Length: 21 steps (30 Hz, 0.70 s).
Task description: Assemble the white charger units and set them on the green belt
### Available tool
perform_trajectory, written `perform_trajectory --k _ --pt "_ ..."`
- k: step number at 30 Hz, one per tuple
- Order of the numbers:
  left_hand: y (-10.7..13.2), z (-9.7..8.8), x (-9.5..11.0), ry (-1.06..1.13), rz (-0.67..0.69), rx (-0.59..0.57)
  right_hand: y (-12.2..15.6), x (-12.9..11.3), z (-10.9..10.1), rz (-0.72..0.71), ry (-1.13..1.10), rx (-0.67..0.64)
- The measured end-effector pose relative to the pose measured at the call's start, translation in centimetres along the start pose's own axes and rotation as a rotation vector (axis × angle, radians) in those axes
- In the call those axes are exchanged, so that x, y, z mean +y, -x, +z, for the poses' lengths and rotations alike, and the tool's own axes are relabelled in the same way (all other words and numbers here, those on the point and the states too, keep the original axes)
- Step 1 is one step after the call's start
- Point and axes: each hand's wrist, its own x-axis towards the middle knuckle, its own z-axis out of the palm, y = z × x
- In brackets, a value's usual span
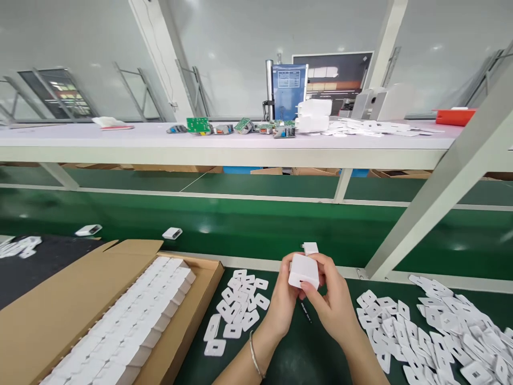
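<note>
Between my two hands I hold a white charger housing, a rounded block, above the green bench. My left hand grips its left side. My right hand closes on its right side, the thumb pressed on the lower front edge. Just behind it lies another white charger piece. A black pen-like tool lies on the bench below my hands. Left of my hands is a loose group of white cover plates with slots. A larger heap of white plates spreads to the right.
An open cardboard box with rows of white housings stands at left. Two white housings lie on the green belt. A slanted post rises at right. The shelf above holds circuit boards and white parts.
</note>
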Motion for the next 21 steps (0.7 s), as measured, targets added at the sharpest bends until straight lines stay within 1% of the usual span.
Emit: perform_trajectory --k 3,6,8,10,11,12,14,15,16,17,19,21 --pt "-0.1 0.8 0.3 0.133 -0.039 -0.020 -0.5 0.1 -0.2 -0.077 0.126 -0.005" --pt "-0.1 1.3 1.1 0.222 -0.042 -0.047 -0.9 0.7 0.1 -0.080 0.146 -0.051" --pt "-0.1 1.2 1.9 0.187 -0.014 -0.036 -1.2 1.6 0.5 -0.063 0.071 -0.092" --pt "-0.4 0.0 3.0 0.015 0.072 0.009 -1.6 2.8 0.9 -0.040 -0.018 -0.101" --pt "-0.6 -1.1 3.8 -0.120 0.143 0.051 -1.8 3.5 0.9 -0.020 -0.042 -0.085" --pt "-0.9 -2.5 4.6 -0.288 0.222 0.106 -2.1 4.3 0.8 0.006 -0.044 -0.055" --pt "-1.2 -6.5 6.7 -0.674 0.387 0.263 -2.8 5.9 0.1 0.085 0.007 0.020" --pt "-1.3 -8.7 7.8 -0.903 0.418 0.363 -3.1 6.7 -0.4 0.137 0.043 0.054" --pt "-1.3 -11.1 8.9 -1.140 0.405 0.494 -3.3 7.5 -1.1 0.196 0.076 0.085" --pt "-1.2 -13.4 10.0 -1.218 0.382 0.580 -3.5 8.2 -1.8 0.252 0.103 0.113" --pt "-0.7 -17.6 11.6 -1.311 0.325 0.669 -3.8 9.6 -3.3 0.340 0.128 0.160" --pt "0.0 -20.9 12.5 -1.417 0.255 0.695 -3.9 10.8 -4.6 0.396 0.132 0.194"
